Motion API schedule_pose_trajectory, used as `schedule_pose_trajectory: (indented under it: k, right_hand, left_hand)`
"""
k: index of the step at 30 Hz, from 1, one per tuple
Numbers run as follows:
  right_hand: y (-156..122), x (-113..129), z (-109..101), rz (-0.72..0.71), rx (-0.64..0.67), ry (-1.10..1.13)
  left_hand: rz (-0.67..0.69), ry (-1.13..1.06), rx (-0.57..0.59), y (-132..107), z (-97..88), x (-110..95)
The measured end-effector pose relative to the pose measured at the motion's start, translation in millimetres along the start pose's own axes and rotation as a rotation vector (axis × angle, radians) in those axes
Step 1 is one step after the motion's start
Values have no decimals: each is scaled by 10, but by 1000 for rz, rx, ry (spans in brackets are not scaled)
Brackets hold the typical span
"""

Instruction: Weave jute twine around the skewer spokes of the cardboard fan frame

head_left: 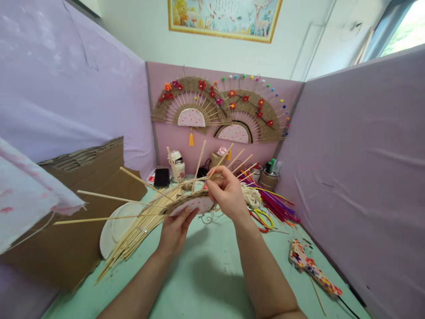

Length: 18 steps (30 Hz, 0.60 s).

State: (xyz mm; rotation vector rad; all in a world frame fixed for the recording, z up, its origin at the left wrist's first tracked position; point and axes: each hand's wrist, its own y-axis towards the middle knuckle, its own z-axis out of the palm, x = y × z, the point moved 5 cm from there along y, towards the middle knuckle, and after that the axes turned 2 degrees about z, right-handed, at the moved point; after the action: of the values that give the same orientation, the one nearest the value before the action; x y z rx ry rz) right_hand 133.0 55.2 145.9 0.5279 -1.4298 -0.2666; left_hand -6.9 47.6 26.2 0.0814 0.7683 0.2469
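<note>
1. Table (pixel 212 274): under held fan (pixel 200 204).
2. Stick bundle (pixel 130 235): left of held fan.
3. Scissors (pixel 264 218): right of held fan.
4. Glue gun (pixel 307 263): right of held fan, nearer.
5. Mounted fans (pixel 260 99): behind held fan.

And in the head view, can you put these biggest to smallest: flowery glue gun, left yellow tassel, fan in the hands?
1. Held fan, counting its sticks
2. Flowery glue gun
3. Left yellow tassel

The tassel hangs farther away, so it may look smaller than it is.
</note>
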Motion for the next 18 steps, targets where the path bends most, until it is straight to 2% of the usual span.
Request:
schedule_pose_trajectory:
  k: [9,18]
  right_hand:
    - [-8,-12,-69,16,2,-142]
    - [-18,21,-89,16,-35,-162]
  left_hand:
    - [-8,29,-10,8,-33,22]
    - [-11,21,-18,8,-35,38]
